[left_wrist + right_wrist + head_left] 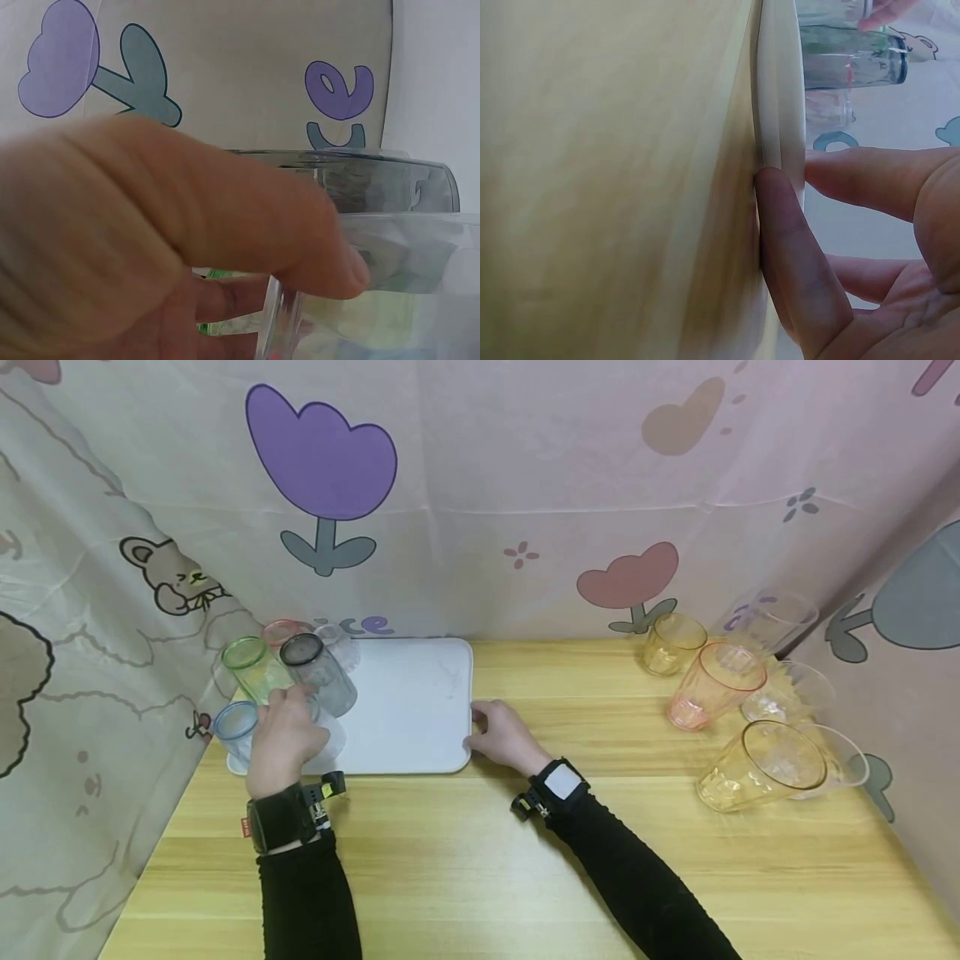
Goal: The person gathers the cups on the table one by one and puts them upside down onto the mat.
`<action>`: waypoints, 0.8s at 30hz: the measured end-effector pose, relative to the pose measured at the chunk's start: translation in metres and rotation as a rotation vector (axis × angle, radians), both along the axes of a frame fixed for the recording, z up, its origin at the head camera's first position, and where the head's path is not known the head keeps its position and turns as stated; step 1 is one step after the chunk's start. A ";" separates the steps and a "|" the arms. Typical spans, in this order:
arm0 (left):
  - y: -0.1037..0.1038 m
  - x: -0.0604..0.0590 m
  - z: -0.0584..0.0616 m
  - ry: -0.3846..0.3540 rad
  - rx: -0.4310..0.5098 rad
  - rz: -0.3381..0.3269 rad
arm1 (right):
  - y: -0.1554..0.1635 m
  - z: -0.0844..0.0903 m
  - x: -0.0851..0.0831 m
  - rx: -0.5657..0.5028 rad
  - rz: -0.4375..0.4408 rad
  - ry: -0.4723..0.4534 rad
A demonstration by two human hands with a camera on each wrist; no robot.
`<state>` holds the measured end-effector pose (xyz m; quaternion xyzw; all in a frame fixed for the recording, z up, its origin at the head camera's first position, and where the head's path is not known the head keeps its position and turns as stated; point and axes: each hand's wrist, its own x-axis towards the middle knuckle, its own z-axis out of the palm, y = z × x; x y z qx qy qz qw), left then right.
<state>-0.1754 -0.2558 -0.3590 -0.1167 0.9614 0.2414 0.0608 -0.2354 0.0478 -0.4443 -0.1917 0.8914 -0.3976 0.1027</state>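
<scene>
A white tray [412, 710] lies on the table with several glasses standing on its left part. My left hand [288, 739] grips a clear glass [405, 262] there, thumb on one side of the wall and fingers on the other; in the head view the hand covers much of it. Around this hand stand a green glass [258, 672], a grey glass [326, 681] and a blue glass [236, 727]. Behind them are a pink glass [282, 631] and another clear glass [343, 647]. My right hand [506, 737] pinches the tray's right edge between thumb and fingers.
At the table's right side stand a small yellow glass [675, 647], a pink-orange glass [712, 689], a large amber glass [757, 768], a clear glass [787, 693] and a tall clear one [768, 618]. A patterned curtain [480, 460] hangs behind the table [450, 860].
</scene>
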 end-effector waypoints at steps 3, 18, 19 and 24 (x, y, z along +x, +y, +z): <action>0.001 0.000 0.001 -0.001 0.004 0.000 | 0.001 0.001 0.001 0.007 -0.006 -0.001; 0.025 0.002 0.013 0.266 0.025 0.092 | 0.008 0.013 0.011 -0.208 -0.129 -0.004; 0.028 0.001 0.012 0.295 0.039 0.100 | 0.010 0.015 0.011 -0.238 -0.138 0.022; 0.048 -0.011 0.005 0.430 0.116 0.110 | 0.024 0.027 0.010 -0.367 -0.200 0.201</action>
